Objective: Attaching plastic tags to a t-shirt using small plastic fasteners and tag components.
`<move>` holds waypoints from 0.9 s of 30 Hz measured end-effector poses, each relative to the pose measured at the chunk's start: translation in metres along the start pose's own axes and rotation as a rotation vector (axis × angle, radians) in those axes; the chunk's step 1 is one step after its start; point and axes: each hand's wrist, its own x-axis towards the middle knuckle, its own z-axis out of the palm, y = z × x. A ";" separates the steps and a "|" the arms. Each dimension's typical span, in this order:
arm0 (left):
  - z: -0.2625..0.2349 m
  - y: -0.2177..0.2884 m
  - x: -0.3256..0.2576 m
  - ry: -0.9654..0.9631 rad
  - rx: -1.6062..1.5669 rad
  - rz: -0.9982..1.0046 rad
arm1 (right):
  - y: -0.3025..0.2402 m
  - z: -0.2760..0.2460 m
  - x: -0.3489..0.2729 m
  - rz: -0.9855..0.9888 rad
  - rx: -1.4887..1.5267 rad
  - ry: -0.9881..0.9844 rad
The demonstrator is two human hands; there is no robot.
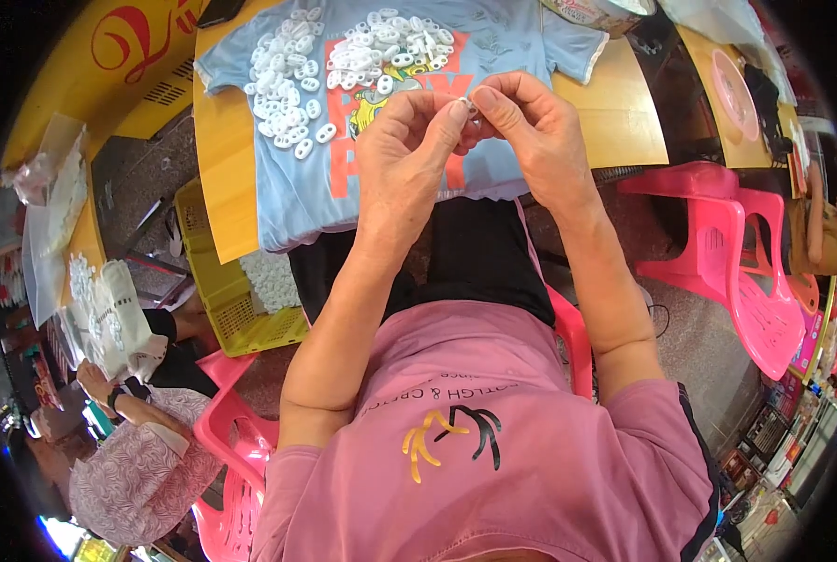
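Observation:
Above the near part of a light blue T-shirt (pixel 287 192), my left hand (pixel 402 150) and my right hand (pixel 542 136) meet with thumbs and fingers pinched together. Between the fingertips shows a small white plastic piece (pixel 468 105), mostly covered by them. On the shirt, beyond my left hand, lies a heap of white oval two-holed plastic pieces (pixel 283 84). A second heap of white plastic pieces (pixel 381 54) sits farther back, close to my fingers. A few single pieces lie loose at the near end of the left heap.
The shirt covers a yellow wooden table (pixel 624 117). A round tub (pixel 598 11) stands at its far right. Below the table's left side is a yellow crate (pixel 236 314) with white pieces. A pink plastic chair (pixel 718 229) stands right. Another person's patterned shirt (pixel 138 468) shows left.

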 end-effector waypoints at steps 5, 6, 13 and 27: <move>0.003 0.000 -0.005 0.044 0.130 0.066 | 0.003 0.000 -0.001 -0.075 -0.184 0.034; 0.003 -0.002 -0.005 0.049 0.165 0.098 | 0.005 0.001 -0.001 -0.074 -0.184 0.034; -0.006 -0.015 0.007 0.038 0.179 0.063 | 0.015 0.002 0.004 0.043 -0.103 0.074; -0.015 0.016 -0.003 -0.068 0.085 -0.123 | -0.017 -0.013 0.010 -0.547 -0.799 -0.194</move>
